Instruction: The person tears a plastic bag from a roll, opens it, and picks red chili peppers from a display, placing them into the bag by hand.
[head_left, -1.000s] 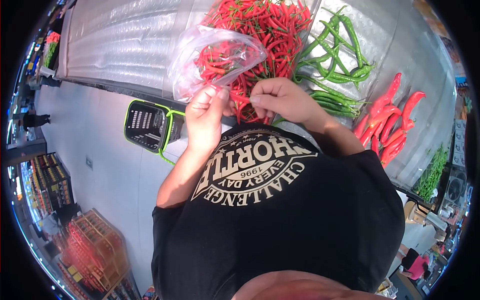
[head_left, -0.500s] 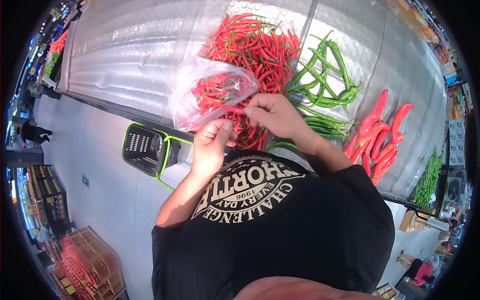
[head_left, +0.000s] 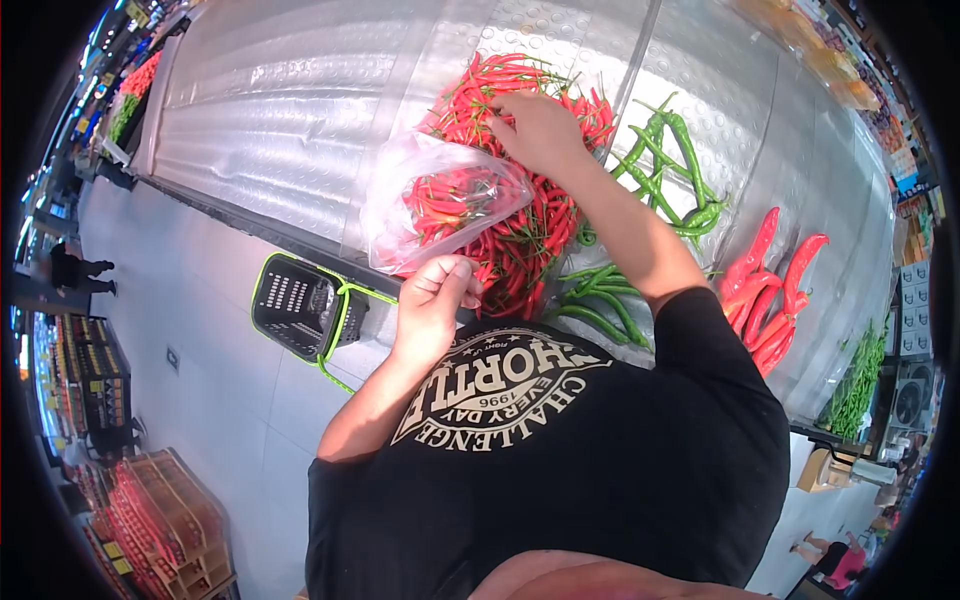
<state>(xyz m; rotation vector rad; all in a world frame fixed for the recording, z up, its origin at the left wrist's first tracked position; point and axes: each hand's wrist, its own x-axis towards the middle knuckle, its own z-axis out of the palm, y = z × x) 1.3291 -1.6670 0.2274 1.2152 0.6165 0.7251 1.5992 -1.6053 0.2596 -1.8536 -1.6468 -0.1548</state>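
A clear plastic bag (head_left: 385,215) with red chili peppers (head_left: 440,205) inside lies against a large pile of loose thin red chilies (head_left: 535,235). My left hand (head_left: 432,297) is just below the bag's near edge, with thumb and fingers pinched together; whatever they grip is hidden. Stretched over the upper part of the pile, my right hand (head_left: 540,130) has its thumb apart from its curved fingers, and the fingertips touch the chilies. No chili shows clearly in that hand.
Long green peppers (head_left: 690,150) and larger red peppers (head_left: 755,285) lie on the silvery display counter (head_left: 290,120) to the right. A black basket with a green rim (head_left: 290,305) stands below the counter edge. Stacked crates (head_left: 175,520) stand lower left.
My right hand has moved from above the bag, where it held a red chili, up to the far part of the pile. My left hand stays pinched beside the bag.
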